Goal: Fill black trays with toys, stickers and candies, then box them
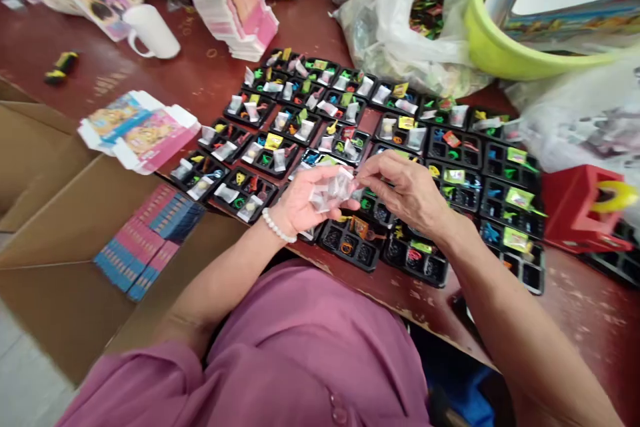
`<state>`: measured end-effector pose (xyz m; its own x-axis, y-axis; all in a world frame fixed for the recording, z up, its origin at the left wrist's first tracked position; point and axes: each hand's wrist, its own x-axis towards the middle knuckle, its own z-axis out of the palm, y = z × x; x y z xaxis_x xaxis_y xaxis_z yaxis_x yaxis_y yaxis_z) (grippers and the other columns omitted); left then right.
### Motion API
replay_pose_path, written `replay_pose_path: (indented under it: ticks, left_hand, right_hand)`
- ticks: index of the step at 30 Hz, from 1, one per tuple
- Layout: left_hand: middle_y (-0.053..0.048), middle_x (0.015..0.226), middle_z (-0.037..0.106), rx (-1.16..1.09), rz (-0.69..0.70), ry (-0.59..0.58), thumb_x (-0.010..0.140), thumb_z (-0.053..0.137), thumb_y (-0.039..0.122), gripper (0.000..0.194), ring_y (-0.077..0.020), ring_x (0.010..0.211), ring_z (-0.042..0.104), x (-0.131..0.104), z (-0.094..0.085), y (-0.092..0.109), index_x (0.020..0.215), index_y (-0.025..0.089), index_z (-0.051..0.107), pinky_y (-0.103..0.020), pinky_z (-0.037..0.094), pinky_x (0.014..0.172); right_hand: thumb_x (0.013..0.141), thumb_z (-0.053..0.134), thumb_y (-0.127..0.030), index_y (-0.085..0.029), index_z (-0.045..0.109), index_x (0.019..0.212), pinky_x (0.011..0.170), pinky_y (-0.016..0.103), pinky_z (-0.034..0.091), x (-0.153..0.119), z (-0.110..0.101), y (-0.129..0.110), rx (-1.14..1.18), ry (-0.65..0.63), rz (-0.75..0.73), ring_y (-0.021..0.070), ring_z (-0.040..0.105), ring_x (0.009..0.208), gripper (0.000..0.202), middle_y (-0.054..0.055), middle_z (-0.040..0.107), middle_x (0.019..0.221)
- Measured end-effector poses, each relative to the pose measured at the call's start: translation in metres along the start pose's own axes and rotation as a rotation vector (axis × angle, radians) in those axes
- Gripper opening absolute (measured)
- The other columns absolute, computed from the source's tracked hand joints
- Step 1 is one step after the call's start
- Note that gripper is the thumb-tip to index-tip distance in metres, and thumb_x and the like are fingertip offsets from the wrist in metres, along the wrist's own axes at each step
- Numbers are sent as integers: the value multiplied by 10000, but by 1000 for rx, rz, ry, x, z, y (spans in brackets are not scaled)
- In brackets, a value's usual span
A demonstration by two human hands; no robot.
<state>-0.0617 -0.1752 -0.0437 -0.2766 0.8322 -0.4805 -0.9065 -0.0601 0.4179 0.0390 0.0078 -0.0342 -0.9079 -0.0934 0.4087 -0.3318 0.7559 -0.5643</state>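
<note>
My left hand (297, 199) is palm up over the front trays, its fingers curled round several small clear-and-white packets (330, 192). My right hand (413, 190) comes in from the right. Its thumb and forefinger are pinched together at the edge of those packets; its grip looks to be on one of them. Under and around both hands lie rows of black compartment trays (350, 255). Many hold small coloured plastic toys, white packets (279, 160) and yellow or green sachets (273, 141). Trays directly beneath my hands are partly hidden.
A red tape dispenser (575, 210) stands at right. Behind are plastic bags (400, 27) and a green tub (480, 33). A white mug (154, 32), stacked cards (235, 7), flattened printed box (145, 130) and cutter (62, 68) lie left. An open carton (55, 267) holds pink-and-blue boxes (145, 240).
</note>
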Motion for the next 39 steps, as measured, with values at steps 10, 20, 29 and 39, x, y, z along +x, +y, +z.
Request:
replay_pose_path:
  ticks: [10, 20, 29, 39]
  left_hand:
    - [-122, 858, 756, 63, 72, 130, 913, 534, 130, 139, -214, 539, 721, 5, 2, 3, 997, 116, 644, -205, 453, 345]
    - [-35, 724, 695, 82, 28, 121, 958, 567, 159, 71, -149, 457, 665, 9, 10, -12, 932, 136, 629, -150, 374, 313]
    - [-13, 733, 696, 161, 83, 23, 896, 718, 220, 136, -139, 454, 660, 4, 5, -21, 957, 155, 614, -143, 369, 314]
    - [-29, 755, 718, 178, 253, 230, 835, 711, 153, 136, -126, 453, 630, -16, -16, 14, 938, 155, 622, -149, 363, 315]
  right_hand:
    - [1058, 464, -289, -207, 667, 902, 743, 338, 500, -52, -39, 22, -263, -192, 132, 216, 629, 780, 268, 59, 655, 817]
    - [1044, 512, -328, -181, 622, 1270, 816, 357, 545, -29, -4, -7, -59, -16, 136, 220, 644, 903, 291, 111, 672, 1090]
    - [896, 617, -203, -168, 755, 993, 703, 309, 519, -7, 19, -20, 239, 140, 465, 181, 671, 748, 173, 40, 741, 834]
    - [930, 596, -98, -172, 750, 927, 797, 329, 493, -29, 16, -28, 102, -254, 309, 202, 672, 847, 171, 65, 753, 890]
